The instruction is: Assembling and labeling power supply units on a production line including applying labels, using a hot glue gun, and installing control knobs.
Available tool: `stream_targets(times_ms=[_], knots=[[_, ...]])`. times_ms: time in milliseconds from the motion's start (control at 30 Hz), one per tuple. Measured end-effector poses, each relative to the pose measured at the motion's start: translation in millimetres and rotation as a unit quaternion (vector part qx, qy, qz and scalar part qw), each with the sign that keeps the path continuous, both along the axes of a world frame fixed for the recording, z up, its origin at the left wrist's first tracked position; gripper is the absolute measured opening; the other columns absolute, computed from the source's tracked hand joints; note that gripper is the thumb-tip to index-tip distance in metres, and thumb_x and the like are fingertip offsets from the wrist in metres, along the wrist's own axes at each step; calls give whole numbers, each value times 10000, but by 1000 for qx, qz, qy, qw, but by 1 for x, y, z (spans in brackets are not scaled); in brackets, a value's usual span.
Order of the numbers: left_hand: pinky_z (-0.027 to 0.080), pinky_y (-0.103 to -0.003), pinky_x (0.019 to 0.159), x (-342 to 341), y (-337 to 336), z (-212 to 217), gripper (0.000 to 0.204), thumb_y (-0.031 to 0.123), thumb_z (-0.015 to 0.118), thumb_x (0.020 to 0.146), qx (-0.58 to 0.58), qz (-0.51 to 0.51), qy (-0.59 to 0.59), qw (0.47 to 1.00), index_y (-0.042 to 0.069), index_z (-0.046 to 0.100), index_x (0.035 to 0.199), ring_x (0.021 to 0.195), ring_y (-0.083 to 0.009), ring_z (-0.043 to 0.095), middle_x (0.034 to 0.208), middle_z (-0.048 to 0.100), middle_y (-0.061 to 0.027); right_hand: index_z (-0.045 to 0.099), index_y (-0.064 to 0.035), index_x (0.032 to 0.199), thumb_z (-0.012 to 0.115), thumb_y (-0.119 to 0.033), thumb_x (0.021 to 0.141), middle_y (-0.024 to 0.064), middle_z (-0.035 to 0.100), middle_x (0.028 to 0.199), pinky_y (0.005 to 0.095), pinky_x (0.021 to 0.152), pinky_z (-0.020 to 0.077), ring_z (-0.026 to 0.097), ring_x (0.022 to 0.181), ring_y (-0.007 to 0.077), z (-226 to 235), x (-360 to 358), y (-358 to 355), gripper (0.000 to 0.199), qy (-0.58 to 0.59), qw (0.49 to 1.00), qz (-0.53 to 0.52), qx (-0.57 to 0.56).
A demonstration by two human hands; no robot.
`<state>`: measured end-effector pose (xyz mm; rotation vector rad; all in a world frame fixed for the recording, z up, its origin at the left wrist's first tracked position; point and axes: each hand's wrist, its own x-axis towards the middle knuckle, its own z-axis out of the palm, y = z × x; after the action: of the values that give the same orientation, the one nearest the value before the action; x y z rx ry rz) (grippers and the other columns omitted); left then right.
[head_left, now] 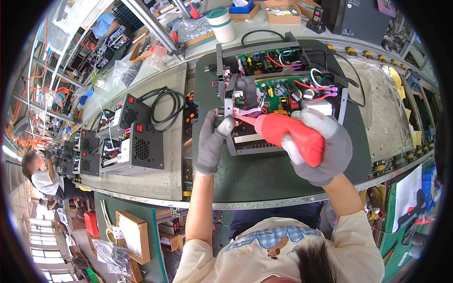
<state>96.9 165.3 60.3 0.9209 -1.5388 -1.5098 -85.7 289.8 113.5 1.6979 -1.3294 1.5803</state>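
Observation:
Two open metal chassis with green circuit boards stand side by side on a dark green mat (207, 186). My left hand (210, 146), in a grey glove, is closed at the left panel of the nearer chassis (257, 150), thumb against its edge. In my gloved right hand (332, 144) lies a red squeeze bottle (283, 129), tilted with its thin nozzle pointing left. The nozzle tip is close to the inner side of that panel, next to my left thumb and some white wires (247, 112). Whether the tip touches anything, I cannot tell. Behind stands the farther chassis (264, 55).
Several black power units (141, 150) with red switches and a coiled black cable (170, 108) are on the left board. A white jar with a green lid (221, 26) stands at the back, near parts boxes (282, 12). Roller track (368, 54) runs right. Other people work at far left.

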Motion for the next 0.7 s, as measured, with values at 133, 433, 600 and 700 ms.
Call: stream_targets(times_ms=[133, 433, 600, 700], knots=[[413, -231, 737, 1, 2, 0, 431, 295, 666, 829, -9, 11, 5, 1000, 53, 532, 1159, 813, -71, 505, 903, 572, 0, 572, -27, 1055, 804, -135, 619, 117, 666, 891, 307, 649, 516, 647, 712, 230, -1, -3, 6, 505, 26, 999, 5, 35], [482, -301, 826, 27, 36, -39, 882, 467, 796, 643, 33, -42, 21, 998, 21, 401, 1294, 932, -145, 565, 1045, 574, -57, 430, 61, 1141, 665, -216, 805, 183, 613, 878, 301, 509, 479, 586, 583, 206, -20, -22, 76, 495, -153, 981, 121, -9], [468, -291, 844, 34, 51, -57, 918, 468, 808, 631, -9, -32, 23, 999, 18, 382, 1309, 985, -151, 544, 1152, 510, -59, 521, -76, 1079, 842, -309, 616, 95, 651, 972, 278, 607, 483, 630, 695, 206, -50, -7, 85, 610, -36, 993, 57, 97], [454, -255, 811, 32, 49, -64, 938, 454, 823, 627, -21, -14, 44, 999, 35, 365, 1331, 943, -121, 534, 1136, 505, -33, 415, -80, 1198, 800, -220, 648, 145, 639, 987, 318, 582, 473, 624, 700, 222, -56, 4, 72, 686, 40, 993, 41, 106]])
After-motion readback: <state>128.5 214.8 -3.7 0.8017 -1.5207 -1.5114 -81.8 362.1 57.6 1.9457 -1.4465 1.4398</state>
